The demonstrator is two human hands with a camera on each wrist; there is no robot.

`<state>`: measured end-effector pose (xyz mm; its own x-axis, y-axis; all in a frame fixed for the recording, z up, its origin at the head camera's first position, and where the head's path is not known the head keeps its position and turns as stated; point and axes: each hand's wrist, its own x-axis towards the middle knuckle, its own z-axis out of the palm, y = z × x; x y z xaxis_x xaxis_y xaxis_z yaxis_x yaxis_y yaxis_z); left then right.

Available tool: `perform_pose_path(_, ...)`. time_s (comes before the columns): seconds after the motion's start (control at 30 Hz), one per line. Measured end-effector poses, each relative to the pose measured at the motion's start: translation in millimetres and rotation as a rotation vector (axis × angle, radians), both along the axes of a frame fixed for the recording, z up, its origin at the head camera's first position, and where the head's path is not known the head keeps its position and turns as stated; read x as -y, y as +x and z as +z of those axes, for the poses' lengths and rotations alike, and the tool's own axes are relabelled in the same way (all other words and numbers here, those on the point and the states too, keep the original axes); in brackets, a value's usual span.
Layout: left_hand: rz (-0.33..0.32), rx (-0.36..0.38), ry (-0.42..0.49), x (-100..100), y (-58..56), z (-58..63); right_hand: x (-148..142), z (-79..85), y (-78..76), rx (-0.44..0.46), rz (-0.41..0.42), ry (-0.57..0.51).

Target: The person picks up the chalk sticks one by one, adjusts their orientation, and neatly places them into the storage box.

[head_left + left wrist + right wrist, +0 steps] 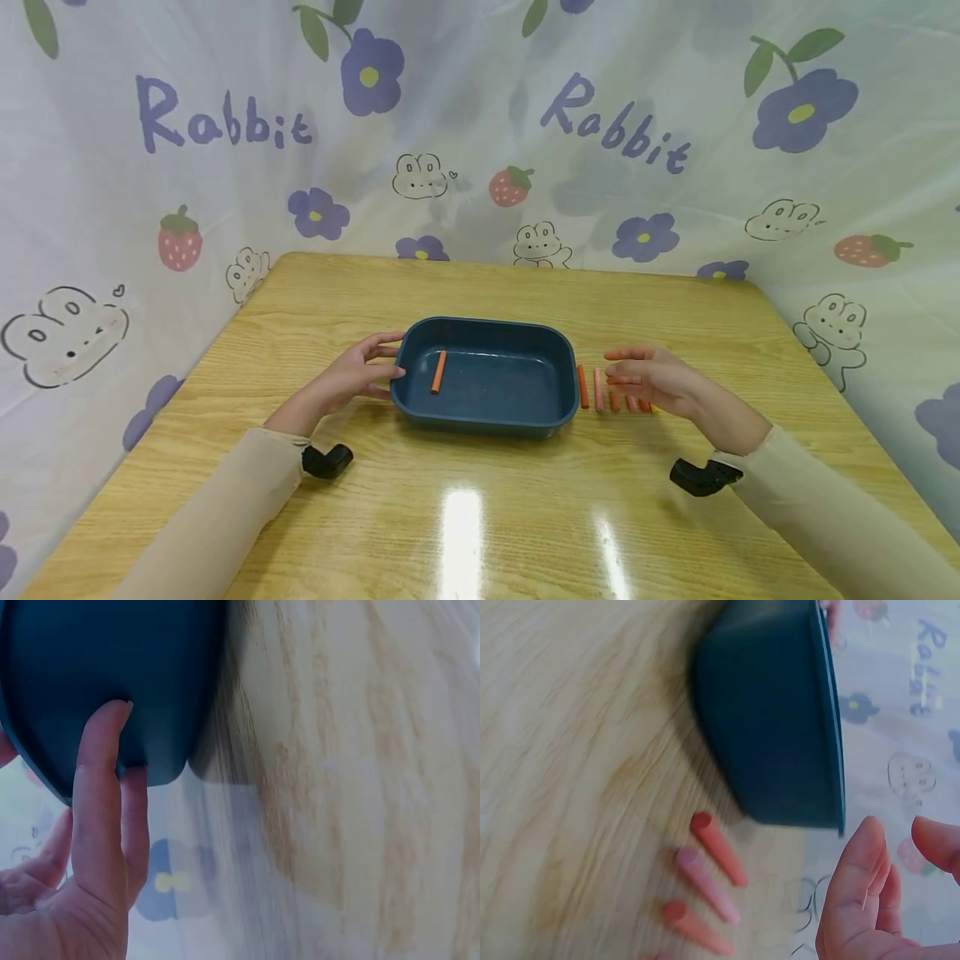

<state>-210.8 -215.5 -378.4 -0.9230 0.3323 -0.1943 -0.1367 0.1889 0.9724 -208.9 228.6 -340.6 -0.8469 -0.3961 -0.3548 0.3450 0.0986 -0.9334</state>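
Note:
A dark blue rectangular plastic bin (487, 425) stands on the table. My left hand (360, 371) is at its left end, fingers spread and mostly straight against the outer wall, the thumb at the rim. Inside, toward the left, lies one orange chalk-like stick (438, 372). Just right of the bin is a row of several similar sticks, among them a red stick (720, 850), a pink stick (706, 883) and an orange stick (697, 928). Over this row hovers my right hand (656, 382), thumb and fingertips apart with nothing between them; it partly covers the row's right end.
The wooden table (360, 517) reaches back to a white curtain (465, 108) printed with rabbits, flowers and strawberries, which also hangs along both sides. A black wrist device (327, 461) sits under the left sleeve, and another black device (705, 477) under the right.

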Motion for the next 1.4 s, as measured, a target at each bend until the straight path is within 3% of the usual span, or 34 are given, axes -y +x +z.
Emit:
perform_pose_path(0.37, 0.002, -0.002, -0.005, -4, 3.5, 0.7, -27, -14.5, 6.7, 0.03, -0.063, -0.016)
perform_pose_path(0.63, 0.017, -0.003, -0.004, -3, 4.5, -0.1, -44, -23.6, 7.7, 0.051, -0.111, -0.092)
perform_pose_path(1.07, 0.012, -0.013, -0.007, -1, 5.6, 3.1, -57, -30.8, 4.5, 0.026, -0.185, 0.003)
perform_pose_path(1.4, 0.014, -0.013, -0.013, -3, 7.4, 4.5, -59, -46.5, -3.0, -0.045, -0.154, 0.179)
